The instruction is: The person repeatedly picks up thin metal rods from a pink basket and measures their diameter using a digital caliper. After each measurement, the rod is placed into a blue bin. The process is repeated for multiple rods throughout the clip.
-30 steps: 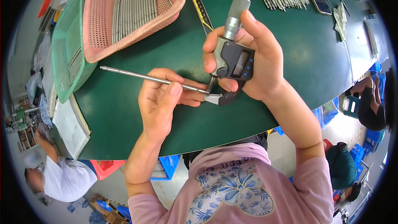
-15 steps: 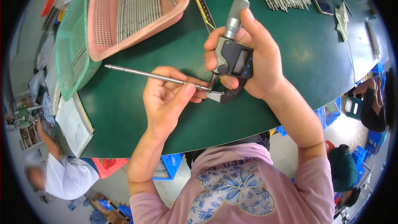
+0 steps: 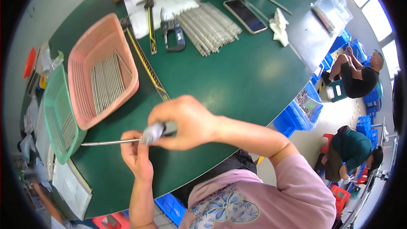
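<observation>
My left hand (image 3: pixel 136 157) holds a thin metal rod (image 3: pixel 106 143) that sticks out level to the left over the green table (image 3: pixel 237 76). My right hand (image 3: pixel 184 123) is wrapped around a digital micrometer (image 3: pixel 153 132), mostly hidden by the fingers; only its grey thimble end shows beside the rod. The two hands touch at the rod's right end. Whether the micrometer's jaws sit on the rod is hidden.
A pink basket (image 3: pixel 101 70) and a green basket (image 3: pixel 59 114) of metal rods stand at the left. A long ruler (image 3: pixel 148 68), calipers (image 3: pixel 151 21), a second micrometer (image 3: pixel 173 34), a bundle of rods (image 3: pixel 207 27) and a phone (image 3: pixel 246 15) lie farther back. People sit at the right.
The view has tilted up, showing more of the table's far side. My right hand has turned over the micrometer, covering its display, and both hands now sit lower and left in view.
</observation>
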The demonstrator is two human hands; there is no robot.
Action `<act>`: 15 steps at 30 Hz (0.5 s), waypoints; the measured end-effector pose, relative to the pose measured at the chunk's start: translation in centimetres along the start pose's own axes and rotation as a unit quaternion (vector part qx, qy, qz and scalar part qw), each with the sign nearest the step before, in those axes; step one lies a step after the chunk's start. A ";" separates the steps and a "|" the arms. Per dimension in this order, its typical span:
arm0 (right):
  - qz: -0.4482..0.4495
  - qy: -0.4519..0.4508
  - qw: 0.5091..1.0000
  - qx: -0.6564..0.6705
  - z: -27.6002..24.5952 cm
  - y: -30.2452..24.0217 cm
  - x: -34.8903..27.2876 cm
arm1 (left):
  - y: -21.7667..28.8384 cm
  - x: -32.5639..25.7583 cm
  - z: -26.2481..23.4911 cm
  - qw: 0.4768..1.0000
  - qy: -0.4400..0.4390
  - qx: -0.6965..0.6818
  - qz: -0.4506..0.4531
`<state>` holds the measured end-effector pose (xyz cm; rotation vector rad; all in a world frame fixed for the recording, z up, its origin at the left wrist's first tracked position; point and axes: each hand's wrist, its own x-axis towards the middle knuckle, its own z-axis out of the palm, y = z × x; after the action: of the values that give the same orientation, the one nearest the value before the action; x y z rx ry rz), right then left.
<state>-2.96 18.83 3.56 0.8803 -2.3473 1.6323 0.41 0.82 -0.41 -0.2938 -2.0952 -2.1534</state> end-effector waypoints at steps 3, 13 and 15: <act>0.002 -0.048 0.995 -0.093 -0.1 -1.1 -0.6 | -0.5 -0.1 0.6 0.999 -0.022 0.014 -0.025; 0.187 0.151 0.899 -0.365 -12.8 -0.1 -3.5 | 0.8 -0.5 0.8 0.980 -0.167 0.075 -0.074; 0.258 0.155 0.821 -0.485 -18.3 1.8 -3.6 | 0.8 -0.6 1.1 0.983 -0.157 0.076 -0.053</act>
<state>-4.70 36.98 7.80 -0.2312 -2.7350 0.3729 1.27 1.82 0.26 -0.5487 -2.4808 -2.1035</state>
